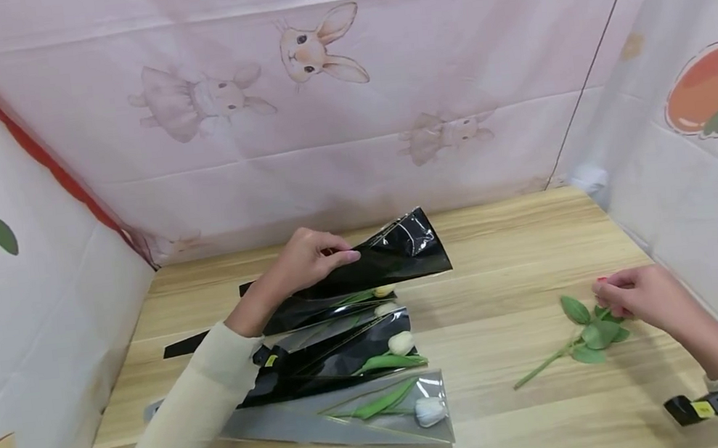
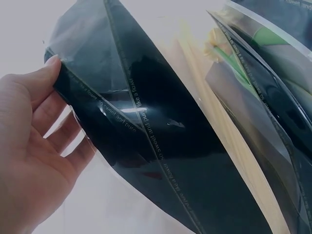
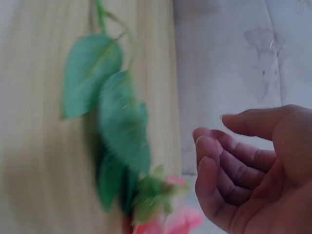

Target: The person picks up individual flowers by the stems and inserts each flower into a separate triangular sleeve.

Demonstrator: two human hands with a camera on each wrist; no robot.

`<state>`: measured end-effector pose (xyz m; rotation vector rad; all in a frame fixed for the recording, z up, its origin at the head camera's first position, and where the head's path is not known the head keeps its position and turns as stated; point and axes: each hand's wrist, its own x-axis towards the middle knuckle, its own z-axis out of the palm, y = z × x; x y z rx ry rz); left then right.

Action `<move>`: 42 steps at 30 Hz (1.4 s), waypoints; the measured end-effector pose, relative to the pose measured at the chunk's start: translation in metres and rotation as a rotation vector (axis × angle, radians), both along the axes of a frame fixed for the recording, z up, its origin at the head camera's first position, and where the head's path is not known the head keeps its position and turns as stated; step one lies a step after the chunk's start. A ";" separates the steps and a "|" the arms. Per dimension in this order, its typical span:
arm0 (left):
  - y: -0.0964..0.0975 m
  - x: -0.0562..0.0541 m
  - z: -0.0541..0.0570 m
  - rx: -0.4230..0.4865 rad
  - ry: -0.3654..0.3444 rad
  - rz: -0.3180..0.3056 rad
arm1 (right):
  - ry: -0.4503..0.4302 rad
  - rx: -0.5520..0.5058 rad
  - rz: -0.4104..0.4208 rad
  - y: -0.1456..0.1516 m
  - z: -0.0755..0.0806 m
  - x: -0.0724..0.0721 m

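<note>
My left hand pinches the edge of a black wrapping sleeve with clear film, lifted above the other wrapped flowers. In the left wrist view, thumb and fingers grip the rim of this sleeve, which carries printed lettering; no flower shows inside it. At the right of the table lies an artificial flower stem with green leaves. The right wrist view shows its pink bloom, blurred. My right hand hovers beside the bloom end, fingers loosely bent, thumb apart, holding nothing.
Several wrapped tulips lie below my left arm: a white tulip in a grey sleeve, another in a black sleeve, and a yellowish one behind. Printed cloth walls enclose the wooden table at back and sides.
</note>
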<state>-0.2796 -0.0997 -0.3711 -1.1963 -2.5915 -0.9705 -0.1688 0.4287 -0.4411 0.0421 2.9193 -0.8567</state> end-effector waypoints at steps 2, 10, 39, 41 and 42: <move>-0.002 0.000 -0.001 0.020 0.008 0.010 | -0.010 0.015 -0.016 0.006 -0.005 0.006; -0.008 0.003 0.000 0.072 0.017 0.036 | -0.071 0.045 -0.075 0.020 -0.019 0.019; -0.014 0.009 0.005 0.062 0.006 0.028 | -0.329 -0.575 -0.526 0.021 -0.037 0.017; -0.015 0.009 0.005 0.064 0.005 0.030 | -0.289 -0.571 -0.520 0.020 -0.034 0.016; -0.015 0.009 0.005 0.067 0.003 0.030 | -0.260 -0.574 -0.511 0.019 -0.032 0.015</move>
